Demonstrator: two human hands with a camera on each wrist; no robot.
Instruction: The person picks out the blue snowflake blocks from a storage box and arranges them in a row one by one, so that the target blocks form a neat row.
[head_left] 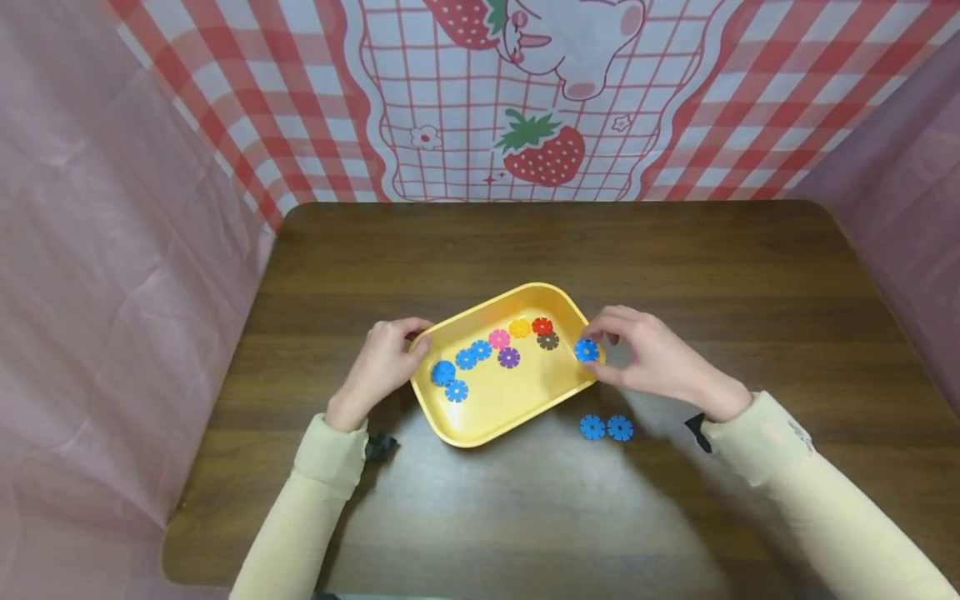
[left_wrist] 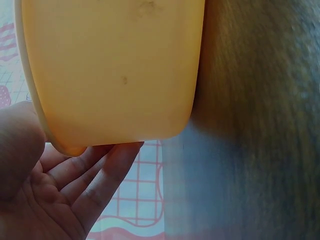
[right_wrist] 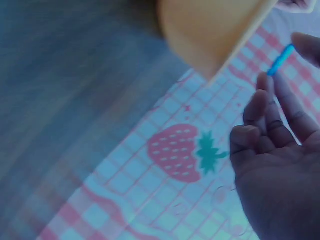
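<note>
A yellow tray [head_left: 480, 421] with high rounded walls lies slanted on the table. My left hand [head_left: 385, 360] grips its left end, thumb at the rim and fingers against the outer wall, as the left wrist view also shows with the tray wall [left_wrist: 120, 75]. Over the tray's right end, my right hand [head_left: 651, 350] pinches a blue snowflake disc [head_left: 587, 350] between thumb and fingertip; the right wrist view catches this disc [right_wrist: 280, 60] edge-on. Inside the tray lie several blue discs [head_left: 457, 390], plus a pink disc [head_left: 498, 339], purple disc [head_left: 509, 357], yellow disc [head_left: 519, 328], red disc [head_left: 542, 326] and dark grey disc [head_left: 548, 340].
Two blue discs [head_left: 606, 428] lie side by side on the brown wooden table [head_left: 525, 517], in front of the tray's right end. Behind the table hangs a red-and-white checked cloth [head_left: 465, 158] with strawberries. Pink curtains [head_left: 135, 250] stand at both sides.
</note>
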